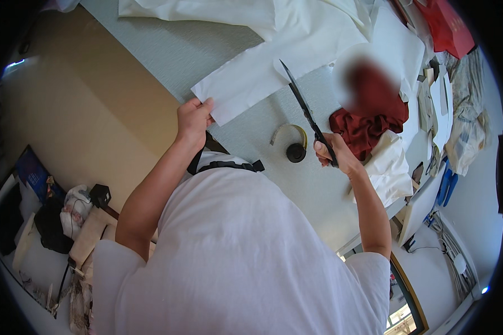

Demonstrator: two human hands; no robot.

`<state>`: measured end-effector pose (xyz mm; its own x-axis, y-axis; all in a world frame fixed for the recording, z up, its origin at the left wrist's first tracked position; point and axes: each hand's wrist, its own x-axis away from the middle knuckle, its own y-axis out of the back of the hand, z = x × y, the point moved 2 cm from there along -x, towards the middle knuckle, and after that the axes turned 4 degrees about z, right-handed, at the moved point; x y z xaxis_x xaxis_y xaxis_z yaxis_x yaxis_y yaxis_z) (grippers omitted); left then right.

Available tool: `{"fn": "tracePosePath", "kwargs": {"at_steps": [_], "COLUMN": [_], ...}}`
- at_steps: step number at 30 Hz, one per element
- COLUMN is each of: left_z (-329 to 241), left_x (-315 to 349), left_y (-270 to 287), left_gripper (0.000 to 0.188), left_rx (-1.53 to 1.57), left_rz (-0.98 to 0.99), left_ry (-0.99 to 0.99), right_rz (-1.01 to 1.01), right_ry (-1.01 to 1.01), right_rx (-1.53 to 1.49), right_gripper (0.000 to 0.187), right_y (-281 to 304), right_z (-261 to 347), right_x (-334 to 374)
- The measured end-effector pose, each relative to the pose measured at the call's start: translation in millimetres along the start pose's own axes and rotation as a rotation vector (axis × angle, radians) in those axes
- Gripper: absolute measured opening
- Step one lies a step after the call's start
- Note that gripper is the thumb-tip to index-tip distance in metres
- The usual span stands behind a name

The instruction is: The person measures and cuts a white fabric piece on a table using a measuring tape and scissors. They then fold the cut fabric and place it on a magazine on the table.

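My left hand [195, 119] pinches the near left corner of a strip of white fabric [262, 72], which stretches away over the table to the upper right. Long dark scissors [307, 109] are gripped in my right hand [338, 153], their blades pointing up and away. The blade tips lie over or beside the strip's near edge; I cannot tell whether they touch it. Between my hands, on the table, rests a black and yellow tape measure [296, 152] with some tape pulled out. Dark red fabric [369, 123] lies crumpled just beyond my right hand.
The grey table [190, 47] ends in a slanting edge at the left. More cream fabric [207, 11] lies at the far side. A crumpled white cloth [388, 167] sits right of my right wrist. Papers [441, 106] and a red bag [444, 25] are further right.
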<state>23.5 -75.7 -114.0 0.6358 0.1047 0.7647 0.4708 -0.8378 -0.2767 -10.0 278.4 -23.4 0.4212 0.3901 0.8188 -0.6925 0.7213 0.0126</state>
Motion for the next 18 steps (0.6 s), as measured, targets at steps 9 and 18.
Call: {"fn": "tracePosePath", "kwargs": {"at_steps": [9,18], "left_z": [0.1,1.8], "left_x": [-0.8,-1.8], "left_y": [0.9,3.0], "left_gripper": [0.021,0.02], "left_rx": [-0.006,0.006], "left_rz": [0.018,0.015], "left_ry": [0.007,-0.006], "right_rz": [-0.014,-0.028], "right_ry": [-0.039,-0.038], "right_rx": [0.017,0.12], "right_gripper": [0.058,0.064], "right_y": [2.3,5.2], "right_z": [6.9,-2.3], "right_x": [-0.8,-2.3]}}
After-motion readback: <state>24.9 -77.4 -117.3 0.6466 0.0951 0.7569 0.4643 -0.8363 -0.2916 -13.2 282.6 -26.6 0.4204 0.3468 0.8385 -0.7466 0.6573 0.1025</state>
